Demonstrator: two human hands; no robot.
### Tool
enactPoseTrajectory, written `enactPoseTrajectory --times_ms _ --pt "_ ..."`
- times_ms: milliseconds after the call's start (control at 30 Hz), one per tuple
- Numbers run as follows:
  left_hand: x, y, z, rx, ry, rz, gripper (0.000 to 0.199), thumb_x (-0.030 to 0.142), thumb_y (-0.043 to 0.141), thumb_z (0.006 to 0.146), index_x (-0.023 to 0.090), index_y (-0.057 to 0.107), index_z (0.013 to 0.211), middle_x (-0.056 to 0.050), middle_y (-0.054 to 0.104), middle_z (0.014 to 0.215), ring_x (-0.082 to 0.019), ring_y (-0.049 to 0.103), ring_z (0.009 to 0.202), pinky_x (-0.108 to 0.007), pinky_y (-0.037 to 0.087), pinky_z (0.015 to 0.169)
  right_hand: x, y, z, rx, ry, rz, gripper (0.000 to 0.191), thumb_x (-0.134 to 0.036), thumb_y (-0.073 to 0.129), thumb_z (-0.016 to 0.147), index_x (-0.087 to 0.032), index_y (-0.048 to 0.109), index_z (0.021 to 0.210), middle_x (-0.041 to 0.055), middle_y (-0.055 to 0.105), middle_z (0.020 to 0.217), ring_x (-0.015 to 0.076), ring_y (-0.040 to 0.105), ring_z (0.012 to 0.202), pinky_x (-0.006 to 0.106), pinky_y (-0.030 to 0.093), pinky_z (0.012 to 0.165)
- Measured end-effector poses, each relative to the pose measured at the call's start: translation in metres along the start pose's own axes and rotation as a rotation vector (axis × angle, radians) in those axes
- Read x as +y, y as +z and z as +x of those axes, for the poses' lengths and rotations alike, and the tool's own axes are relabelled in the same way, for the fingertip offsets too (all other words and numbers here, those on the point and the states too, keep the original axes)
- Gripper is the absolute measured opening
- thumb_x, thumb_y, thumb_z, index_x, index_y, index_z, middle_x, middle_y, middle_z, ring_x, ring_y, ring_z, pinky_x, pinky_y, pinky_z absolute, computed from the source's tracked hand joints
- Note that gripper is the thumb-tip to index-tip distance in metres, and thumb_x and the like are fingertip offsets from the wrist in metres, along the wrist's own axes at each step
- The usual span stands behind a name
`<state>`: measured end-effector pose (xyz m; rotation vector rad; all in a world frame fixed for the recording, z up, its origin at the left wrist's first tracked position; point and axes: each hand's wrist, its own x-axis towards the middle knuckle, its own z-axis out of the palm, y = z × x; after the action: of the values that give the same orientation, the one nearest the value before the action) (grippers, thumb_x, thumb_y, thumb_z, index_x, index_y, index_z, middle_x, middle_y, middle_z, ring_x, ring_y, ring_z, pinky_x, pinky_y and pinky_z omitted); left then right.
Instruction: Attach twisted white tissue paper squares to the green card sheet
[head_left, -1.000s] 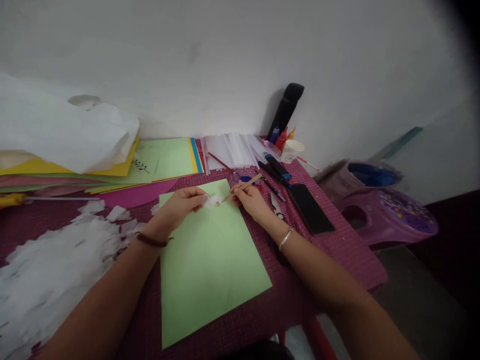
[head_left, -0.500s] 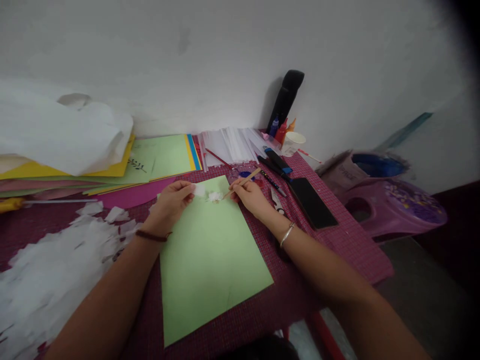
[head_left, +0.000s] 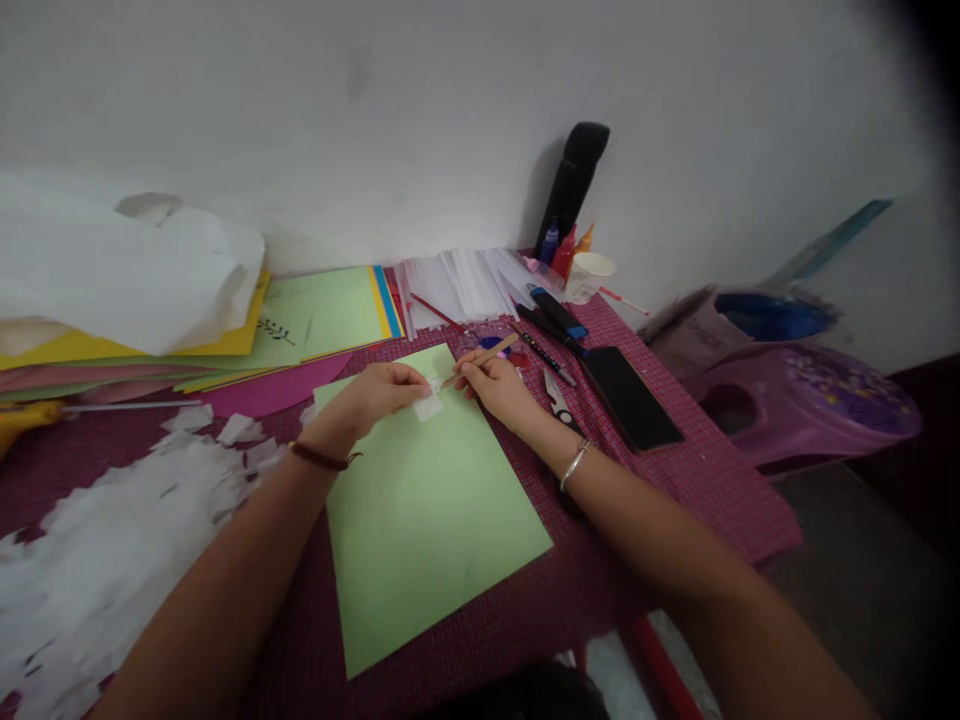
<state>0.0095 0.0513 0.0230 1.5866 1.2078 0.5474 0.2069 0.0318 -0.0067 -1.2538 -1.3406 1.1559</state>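
Pinching a small square of white paper (head_left: 429, 405) between closed fingers of the left hand (head_left: 379, 395), just above or against the far part of the green sheet (head_left: 439, 510). Gripping a flat wooden stick (head_left: 496, 348) in the closed fingers of the right hand (head_left: 493, 385), slanting it with the lower tip near the paper square; cannot tell if touching. Wearing a dark red cord (head_left: 319, 457) on the left wrist and a silver bangle (head_left: 574, 466) on the right. Has the green sheet flat on the bench (head_left: 712, 490), with a heap of torn white paper (head_left: 135, 540) to its left and scissors (head_left: 559, 400) and a black phone (head_left: 634, 398) to its right. Shows beyond it clear plastic strips (head_left: 465, 285), a thin red brush (head_left: 437, 312), paint bottles (head_left: 564, 252) and a paper cup (head_left: 592, 265).
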Motion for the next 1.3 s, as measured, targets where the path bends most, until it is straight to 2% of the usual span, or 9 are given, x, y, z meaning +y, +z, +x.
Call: enactPoseTrajectory --times_ms 133,267,367,500,700,867,967,1100,1300 --pt "0.011 0.016 0.012 0.048 0.034 0.118 0.008 0.025 0.065 0.064 0.018 0.069 0.062 0.002 0.057 0.056 -0.011 0.046 0.054 -0.024 0.033 0.054 -0.002 -0.002 -0.002 0.032 -0.010 0.029 0.010 -0.021 0.049 0.084 -0.019 0.057 0.079 -0.0015 0.060 0.064 0.0098 0.054 0.053 0.021 0.044 0.051" --pt "0.008 0.020 0.017 0.136 0.027 0.159 0.009 0.024 0.064 0.063 0.016 0.067 0.060 0.002 0.058 0.055 -0.011 0.046 0.054 -0.025 0.034 0.056 -0.009 -0.004 -0.010 0.121 -0.056 0.121 0.011 -0.025 0.049 0.084 -0.020 0.057 0.079 -0.0018 0.059 0.063 0.0106 0.055 0.053 0.022 0.045 0.051" --pt "0.004 0.018 0.017 0.149 0.036 0.156 0.010 0.025 0.064 0.064 0.016 0.067 0.062 0.001 0.059 0.058 -0.011 0.048 0.055 -0.025 0.034 0.056 -0.009 -0.003 -0.012 0.063 -0.095 0.110 0.011 -0.025 0.048 0.084 -0.020 0.056 0.078 -0.0018 0.058 0.063 0.0112 0.057 0.056 0.023 0.045 0.054" --pt "0.002 0.015 0.016 0.155 0.046 0.151 0.011 0.026 0.064 0.064 0.016 0.067 0.062 0.001 0.059 0.057 -0.011 0.047 0.054 -0.026 0.034 0.056 0.000 0.001 -0.010 -0.026 -0.144 -0.032 0.012 -0.025 0.048 0.085 -0.020 0.057 0.081 -0.0009 0.060 0.066 0.0121 0.057 0.058 0.025 0.046 0.057" --pt "0.002 0.018 0.018 0.187 0.042 0.150 0.008 0.022 0.062 0.063 0.015 0.066 0.060 0.000 0.061 0.058 -0.012 0.049 0.055 -0.026 0.035 0.056 0.005 0.003 -0.010 -0.065 -0.201 -0.178 0.014 -0.026 0.046 0.087 -0.021 0.058 0.081 0.0012 0.063 0.071 0.0149 0.060 0.066 0.027 0.047 0.062" --pt "-0.003 0.018 0.020 0.237 0.079 0.024 0.010 0.024 0.065 0.063 0.015 0.063 0.065 0.001 0.059 0.061 -0.011 0.049 0.056 -0.023 0.035 0.055 0.003 0.005 -0.011 -0.055 -0.210 -0.246 0.016 -0.026 0.046 0.087 -0.020 0.060 0.082 0.0018 0.065 0.074 0.0157 0.062 0.070 0.027 0.047 0.063" --pt "-0.007 0.015 0.021 0.309 0.071 -0.145 0.016 0.030 0.063 0.070 0.015 0.059 0.066 0.004 0.050 0.056 -0.008 0.040 0.049 -0.022 0.029 0.049 0.007 0.006 -0.009 -0.045 -0.245 -0.252 0.017 -0.026 0.046 0.088 -0.019 0.061 0.083 0.0020 0.065 0.075 0.0161 0.062 0.072 0.027 0.048 0.064" --pt "-0.010 0.012 0.021 0.320 0.029 -0.358 0.016 0.025 0.062 0.074 0.015 0.053 0.065 0.006 0.042 0.052 -0.006 0.036 0.045 -0.021 0.024 0.045 0.012 0.006 -0.008 -0.045 -0.270 -0.254 0.018 -0.027 0.046 0.088 -0.019 0.062 0.085 0.0027 0.066 0.077 0.0165 0.063 0.072 0.028 0.048 0.065" --pt "-0.010 0.013 0.020 0.322 0.022 -0.395 0.013 0.021 0.062 0.075 0.015 0.054 0.066 0.006 0.042 0.050 -0.005 0.034 0.044 -0.021 0.022 0.044 0.011 0.006 -0.009 -0.067 -0.284 -0.312 0.019 -0.026 0.046 0.089 -0.019 0.063 0.090 0.0038 0.068 0.082 0.0162 0.063 0.073 0.028 0.049 0.066"
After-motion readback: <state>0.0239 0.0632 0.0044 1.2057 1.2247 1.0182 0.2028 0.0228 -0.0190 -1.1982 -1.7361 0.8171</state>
